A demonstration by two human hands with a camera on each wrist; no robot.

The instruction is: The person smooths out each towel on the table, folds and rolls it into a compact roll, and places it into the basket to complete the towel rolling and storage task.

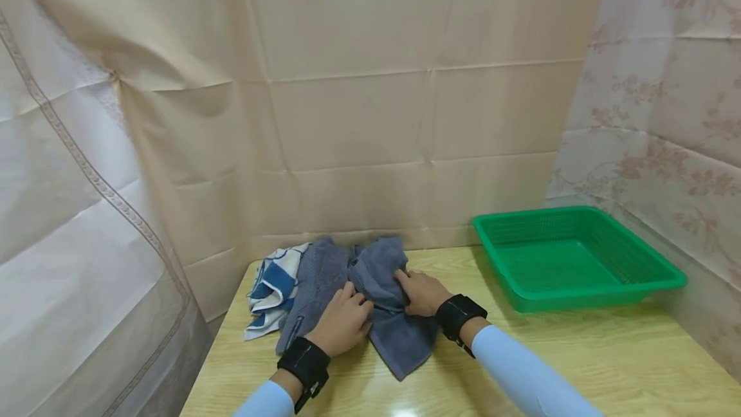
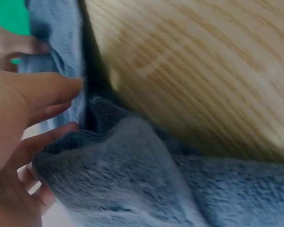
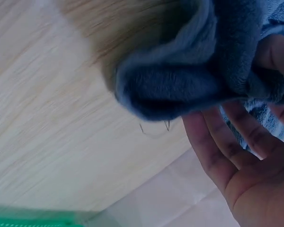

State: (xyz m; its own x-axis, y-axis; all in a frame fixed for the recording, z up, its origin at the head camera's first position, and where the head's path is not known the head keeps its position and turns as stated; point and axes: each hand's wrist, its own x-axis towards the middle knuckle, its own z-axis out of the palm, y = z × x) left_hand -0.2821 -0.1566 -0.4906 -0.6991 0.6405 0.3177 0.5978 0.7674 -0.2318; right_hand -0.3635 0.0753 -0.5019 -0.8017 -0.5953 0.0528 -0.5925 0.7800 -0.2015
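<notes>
A dark grey towel lies bunched at the middle of the table, with a second grey towel left of it. My right hand grips the right-hand towel at its right side; in the right wrist view the thumb lies on the folded cloth and the fingers go beneath it. Between the two grey towels is my left hand. Its loosely bent fingers touch the grey cloth in the left wrist view, and the thumb stands apart from them. Some left fingertips are hidden behind the fold.
A blue and white patterned towel lies at the table's left edge, beside the grey ones. At the right stands a green plastic basket with perforated walls. Beige cloth hangs behind the wooden table.
</notes>
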